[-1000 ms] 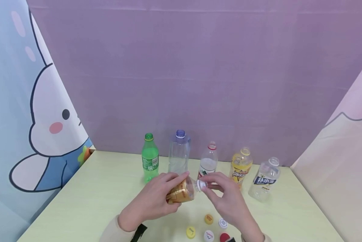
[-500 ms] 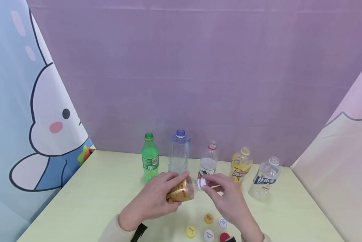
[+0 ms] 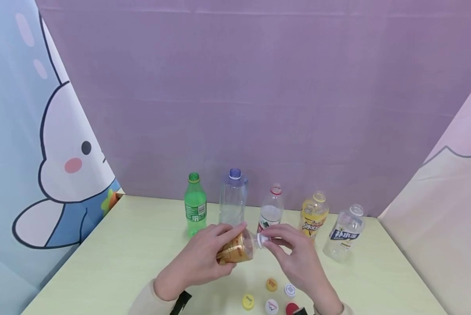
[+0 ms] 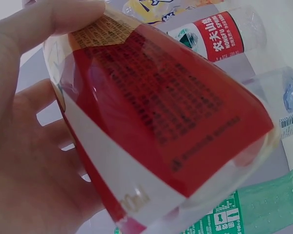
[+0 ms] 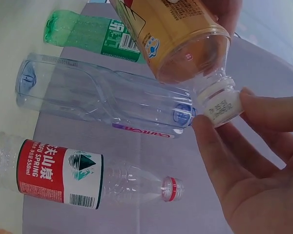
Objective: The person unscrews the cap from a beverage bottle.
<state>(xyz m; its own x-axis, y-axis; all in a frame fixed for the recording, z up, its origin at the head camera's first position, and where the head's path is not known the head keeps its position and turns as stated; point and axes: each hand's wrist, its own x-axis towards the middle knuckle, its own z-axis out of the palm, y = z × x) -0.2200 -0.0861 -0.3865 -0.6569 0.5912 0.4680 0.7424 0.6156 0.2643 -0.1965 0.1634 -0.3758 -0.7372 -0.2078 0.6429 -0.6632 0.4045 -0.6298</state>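
In the head view my left hand [image 3: 202,256] grips a clear plastic bottle [image 3: 235,249] with a gold label, tilted so that its neck points right. The left wrist view shows a red and white part of the label [image 4: 161,102] close up, with fingers wrapped round behind it. Thumb and index finger of my right hand [image 3: 294,253] pinch the white bottle cap [image 3: 261,240] at the neck. Seen from the right wrist, the cap [image 5: 222,105] bears small dark print and sits at the mouth, between thumb and fingertips.
Behind the hands stand a green bottle [image 3: 195,208], a tall clear bottle [image 3: 233,199], a red-labelled bottle [image 3: 271,210], a yellow-labelled bottle [image 3: 314,216] and a blue-labelled bottle [image 3: 343,234], all uncapped. Several loose caps, including a yellow cap [image 3: 248,302], lie near the front of the table [image 3: 113,262].
The right thumb and index finger have shifted slightly round the white cap. The left hand and bottle have stayed in place.
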